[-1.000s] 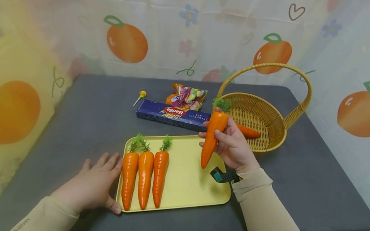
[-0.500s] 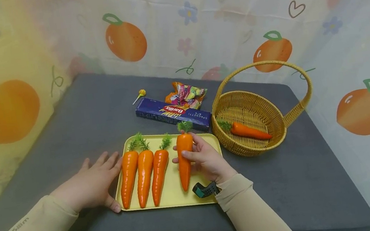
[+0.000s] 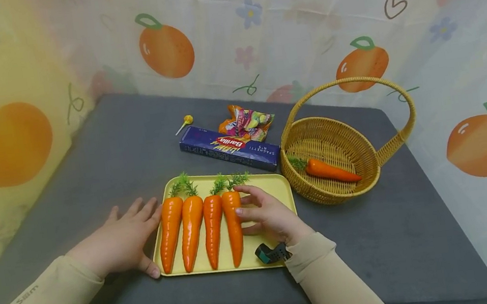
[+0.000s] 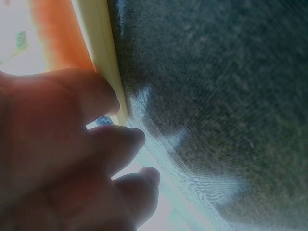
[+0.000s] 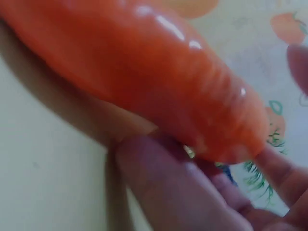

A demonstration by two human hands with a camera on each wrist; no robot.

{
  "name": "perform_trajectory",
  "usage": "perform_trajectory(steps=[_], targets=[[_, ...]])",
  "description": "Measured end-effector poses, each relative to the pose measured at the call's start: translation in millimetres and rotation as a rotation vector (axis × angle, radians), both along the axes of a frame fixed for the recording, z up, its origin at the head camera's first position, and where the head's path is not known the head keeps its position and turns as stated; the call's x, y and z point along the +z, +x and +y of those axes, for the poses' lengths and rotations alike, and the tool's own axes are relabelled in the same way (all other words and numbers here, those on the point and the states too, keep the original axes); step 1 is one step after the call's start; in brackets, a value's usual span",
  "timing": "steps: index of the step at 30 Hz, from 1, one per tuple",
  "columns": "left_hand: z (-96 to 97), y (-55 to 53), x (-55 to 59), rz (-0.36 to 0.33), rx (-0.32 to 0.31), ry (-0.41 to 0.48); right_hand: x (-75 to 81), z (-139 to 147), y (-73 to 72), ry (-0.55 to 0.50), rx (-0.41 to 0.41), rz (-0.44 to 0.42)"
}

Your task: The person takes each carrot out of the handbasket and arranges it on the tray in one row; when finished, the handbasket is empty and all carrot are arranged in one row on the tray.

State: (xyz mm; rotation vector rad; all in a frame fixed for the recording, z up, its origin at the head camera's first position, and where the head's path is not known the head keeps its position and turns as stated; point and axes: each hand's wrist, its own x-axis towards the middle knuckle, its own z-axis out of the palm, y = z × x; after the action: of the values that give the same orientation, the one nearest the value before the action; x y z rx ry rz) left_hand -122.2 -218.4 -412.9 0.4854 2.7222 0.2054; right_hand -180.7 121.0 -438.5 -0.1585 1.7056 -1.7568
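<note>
Several orange carrots with green tops lie side by side on a yellow tray (image 3: 276,189) in the head view. My right hand (image 3: 270,215) is beside the rightmost carrot (image 3: 234,227), its fingertips against or very near the right side. In the right wrist view the thumb (image 5: 168,187) is alongside this carrot (image 5: 159,72) and a finger reaches its leafy end, without closing round it. With spread fingers, my left hand (image 3: 123,242) rests at the tray's left edge; the left wrist view shows its fingers by the tray rim (image 4: 98,38).
A wicker basket (image 3: 359,142) with a tall handle stands right of the tray, one carrot (image 3: 331,170) inside. Behind the tray lie a blue spaghetti box (image 3: 229,148), a candy bag (image 3: 246,123) and a lollipop (image 3: 187,120). Printed curtains surround the grey table (image 3: 132,151).
My right hand has carried a carrot left from beside the basket and laid it on the tray, right of the others; its grip has loosened. My left hand has stayed put.
</note>
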Motion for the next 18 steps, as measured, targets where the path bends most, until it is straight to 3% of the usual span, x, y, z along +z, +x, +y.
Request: perform_trajectory(steps=[10,18], targets=[[0.7,0.6,2.3,0.007,-0.001,-0.002,7.1,-0.7,14.0,0.263,-0.135,0.166],[0.5,1.4,4.1,0.001,-0.003,-0.015,23.9,12.5,17.6,0.296,-0.004,0.244]])
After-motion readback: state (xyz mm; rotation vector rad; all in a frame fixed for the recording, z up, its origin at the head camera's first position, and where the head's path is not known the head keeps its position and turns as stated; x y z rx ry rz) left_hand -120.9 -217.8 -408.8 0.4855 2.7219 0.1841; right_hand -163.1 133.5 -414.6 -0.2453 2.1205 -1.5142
